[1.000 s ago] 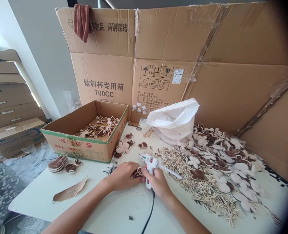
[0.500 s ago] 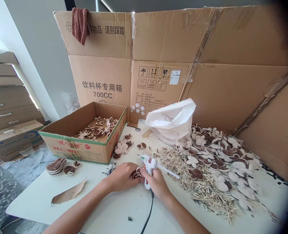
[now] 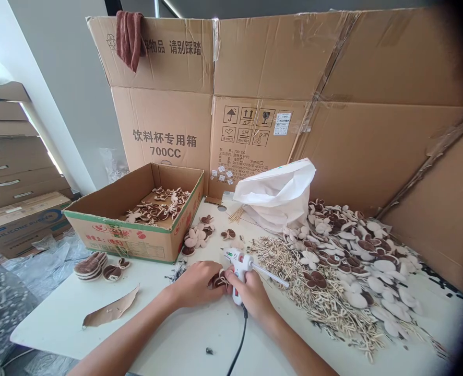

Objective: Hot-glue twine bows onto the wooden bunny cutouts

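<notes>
Near the middle of the white table (image 3: 117, 334), my left hand (image 3: 198, 284) is closed around a small brown felt piece (image 3: 219, 279) with a pale cord bow on it. My right hand (image 3: 250, 295) grips a white glue gun (image 3: 239, 263), its nozzle pointing up and to the left and a glue stick out of its back. The fingers of both hands meet at the brown piece. Behind the nozzle lies another brown piece with a bow (image 3: 227, 234). Pale and brown flower-shaped pieces (image 3: 196, 237) sit beside the open box.
An open cardboard box (image 3: 129, 243) on the left holds several bow pieces. To the right are a heap of cord bows (image 3: 333, 308), a pile of felt pieces (image 3: 372, 250) and a white bag (image 3: 274, 198). Tall cardboard (image 3: 262, 62) stands behind. A black cable (image 3: 239, 344) runs toward me.
</notes>
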`<state>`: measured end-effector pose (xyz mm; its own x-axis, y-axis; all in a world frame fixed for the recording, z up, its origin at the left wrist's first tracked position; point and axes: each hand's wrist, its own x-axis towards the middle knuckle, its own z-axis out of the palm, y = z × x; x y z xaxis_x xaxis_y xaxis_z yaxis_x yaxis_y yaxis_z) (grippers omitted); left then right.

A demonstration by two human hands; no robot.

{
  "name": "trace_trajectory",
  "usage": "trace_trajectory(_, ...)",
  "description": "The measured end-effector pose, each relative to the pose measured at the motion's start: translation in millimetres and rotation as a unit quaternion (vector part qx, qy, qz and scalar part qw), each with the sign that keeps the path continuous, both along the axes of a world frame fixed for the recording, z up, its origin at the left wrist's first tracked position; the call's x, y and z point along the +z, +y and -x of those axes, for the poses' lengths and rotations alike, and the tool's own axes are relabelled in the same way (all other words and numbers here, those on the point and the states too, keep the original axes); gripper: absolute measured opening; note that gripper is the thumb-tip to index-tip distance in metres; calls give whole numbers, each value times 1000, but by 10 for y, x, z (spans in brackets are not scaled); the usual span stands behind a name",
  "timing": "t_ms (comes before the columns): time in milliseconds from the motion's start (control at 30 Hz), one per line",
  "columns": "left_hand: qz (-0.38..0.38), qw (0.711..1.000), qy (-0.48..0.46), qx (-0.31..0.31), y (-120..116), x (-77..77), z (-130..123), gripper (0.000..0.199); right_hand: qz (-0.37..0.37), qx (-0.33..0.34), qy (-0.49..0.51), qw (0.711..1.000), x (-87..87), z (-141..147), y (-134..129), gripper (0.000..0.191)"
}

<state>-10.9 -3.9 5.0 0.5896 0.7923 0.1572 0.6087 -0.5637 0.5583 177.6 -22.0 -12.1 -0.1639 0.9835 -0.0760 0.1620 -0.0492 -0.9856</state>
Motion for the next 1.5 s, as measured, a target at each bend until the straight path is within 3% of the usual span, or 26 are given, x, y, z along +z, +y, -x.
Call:
trace_trajectory(200, 6, 1000, -2, -9, -12, 29, -1, 6, -9, 7, 0, 1000, -33, -13, 9, 30)
trace_trajectory(1500, -24, 999, 41, -18, -24, 45, 38, 20, -13, 11, -20, 1000, 42, 0, -14, 31)
